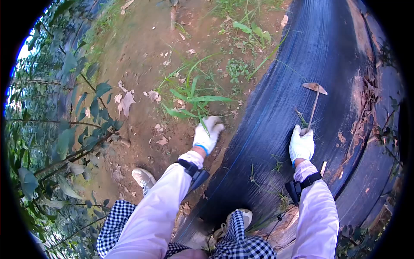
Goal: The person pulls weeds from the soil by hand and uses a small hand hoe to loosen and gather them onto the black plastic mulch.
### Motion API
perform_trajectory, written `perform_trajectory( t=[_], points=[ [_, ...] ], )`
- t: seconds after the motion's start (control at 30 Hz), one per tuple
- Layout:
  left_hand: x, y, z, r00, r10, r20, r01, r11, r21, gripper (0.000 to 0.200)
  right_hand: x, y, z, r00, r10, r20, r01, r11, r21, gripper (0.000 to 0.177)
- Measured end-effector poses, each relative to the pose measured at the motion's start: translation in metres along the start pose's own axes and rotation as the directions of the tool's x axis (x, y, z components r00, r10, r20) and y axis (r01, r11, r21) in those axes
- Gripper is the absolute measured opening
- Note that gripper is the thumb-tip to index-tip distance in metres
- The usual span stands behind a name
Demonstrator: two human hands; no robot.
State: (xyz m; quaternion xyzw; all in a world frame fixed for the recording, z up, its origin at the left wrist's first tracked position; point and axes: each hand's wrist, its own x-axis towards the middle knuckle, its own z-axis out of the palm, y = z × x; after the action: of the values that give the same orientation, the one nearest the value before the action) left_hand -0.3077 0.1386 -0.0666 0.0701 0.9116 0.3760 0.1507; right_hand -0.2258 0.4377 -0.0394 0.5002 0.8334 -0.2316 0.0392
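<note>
A: Site?
B: Bare soil (pixel 142 56) beside black sheeting (pixel 297 64).
A: Hands?
B: Left hand (pixel 207 134) is closed on grass (pixel 194 98) at the sheeting's edge. Right hand (pixel 301 144) grips a hoe (pixel 314 105), its blade lying on the sheeting.

We are outdoors on a cultivated plot, a farm or an orchard row. Bare reddish soil (pixel 142 47) covers the ground toward eleven and twelve o'clock, strewn with dry fallen leaves (pixel 125 102). A tuft of grass weeds (pixel 194 95) grows near the centre. Black woven weed-control fabric (pixel 310 52) runs in a broad strip from one o'clock down to six. Leafy tree branches (pixel 82 129) crowd in at nine o'clock, with a sliver of sky (pixel 23 52) at ten. A small hand hoe (pixel 315 93) shows over the fabric at two o'clock.
</note>
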Motion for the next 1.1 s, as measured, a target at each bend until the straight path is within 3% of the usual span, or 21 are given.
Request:
perform_trajectory(
  t=[0.07,0.17,0.2,0.3,0.33,0.37,0.4,0.43,0.5,0.53,0.57,0.6,0.67,0.7,0.77,0.87,0.9,0.97,1.03,1.1],
  points=[
    [0.009,0.012,0.006,0.98,0.136,0.147,-0.172,0.947,0.27,0.038,-0.001,-0.002,-0.001,1.0,0.005,-0.004,-0.006,1.0,-0.003,0.033],
    [0.027,-0.008,0.024,0.949,0.131,0.285,-0.252,0.86,0.444,0.029,-0.002,-0.001,-0.003,1.0,0.002,-0.01,-0.002,1.0,0.002,0.034],
    [0.026,-0.005,0.021,0.943,0.195,0.269,-0.302,0.843,0.445,0.019,-0.002,0.0,-0.002,1.0,-0.01,-0.017,0.01,1.0,0.0,0.034],
    [0.009,0.0,0.02,0.99,0.139,0.002,-0.139,0.987,0.086,0.014,0.0,-0.002,-0.003,1.0,-0.002,-0.001,0.002,1.0,0.017,0.034],
    [-0.008,0.021,0.015,0.997,0.021,0.076,-0.021,1.0,-0.007,0.011,0.001,-0.003,-0.003,1.0,0.002,0.003,-0.002,1.0,0.027,0.034],
    [-0.029,0.03,0.012,0.926,0.234,0.298,-0.204,0.971,-0.126,0.015,-0.001,-0.001,-0.003,1.0,0.011,0.011,-0.012,0.999,0.032,0.034],
    [-0.051,0.059,0.003,0.756,0.215,0.618,-0.067,0.965,-0.254,0.032,-0.002,0.002,-0.002,1.0,0.008,0.013,-0.008,1.0,0.027,0.034],
    [-0.071,0.069,0.0,0.608,0.149,0.78,0.129,0.951,-0.282,0.054,0.0,0.002,-0.002,1.0,-0.002,0.01,0.001,1.0,0.025,0.034],
    [-0.074,0.054,0.0,0.732,0.035,0.681,0.079,0.988,-0.136,0.069,0.0,0.001,-0.003,1.0,-0.006,0.011,0.006,1.0,0.023,0.034],
    [-0.067,0.038,-0.001,0.879,-0.039,0.475,0.052,0.999,-0.014,0.066,0.0,-0.001,-0.002,1.0,0.001,0.01,-0.001,1.0,0.028,0.034],
    [-0.057,0.021,0.003,0.965,-0.1,0.244,0.08,0.993,0.088,0.062,0.0,-0.001,-0.002,1.0,0.009,0.012,-0.009,1.0,0.027,0.034],
    [-0.045,0.004,0.005,1.0,0.018,0.011,-0.02,0.988,0.154,0.055,-0.001,0.0,-0.002,1.0,0.007,0.014,-0.008,1.0,0.023,0.034],
    [-0.015,0.005,0.0,0.997,0.081,-0.018,-0.074,0.968,0.238,0.043,0.001,0.0,-0.003,1.0,-0.002,0.019,0.001,1.0,0.013,0.034],
    [-0.001,-0.008,0.005,0.978,0.204,0.053,-0.21,0.912,0.353,0.032,0.0,0.0,-0.004,1.0,0.005,0.024,-0.005,1.0,0.014,0.034],
    [0.019,-0.022,0.011,0.943,0.23,0.242,-0.32,0.829,0.459,0.02,-0.001,-0.003,-0.005,1.0,0.017,0.026,-0.017,1.0,0.024,0.034],
    [0.02,-0.025,-0.002,0.96,0.24,0.141,-0.262,0.951,0.166,0.015,-0.001,-0.001,-0.003,1.0,0.001,0.005,-0.001,1.0,-0.001,0.034],
    [0.014,-0.021,-0.004,0.998,0.052,0.045,-0.056,0.993,0.104,0.015,0.0,-0.002,-0.003,1.0,0.004,0.007,-0.004,1.0,0.001,0.034],
    [0.007,-0.017,-0.003,0.998,0.06,0.015,-0.061,0.986,0.158,0.018,-0.001,-0.003,-0.003,1.0,0.011,0.02,-0.011,1.0,0.003,0.034],
    [0.011,-0.009,0.006,0.962,0.268,0.06,-0.273,0.916,0.294,0.021,-0.001,-0.004,-0.002,1.0,0.015,0.011,-0.015,1.0,0.008,0.034],
    [0.021,-0.01,0.014,0.944,0.256,0.21,-0.32,0.864,0.388,0.022,-0.004,-0.005,-0.004,1.0,0.013,-0.002,-0.013,1.0,0.002,0.034]
  ],
)
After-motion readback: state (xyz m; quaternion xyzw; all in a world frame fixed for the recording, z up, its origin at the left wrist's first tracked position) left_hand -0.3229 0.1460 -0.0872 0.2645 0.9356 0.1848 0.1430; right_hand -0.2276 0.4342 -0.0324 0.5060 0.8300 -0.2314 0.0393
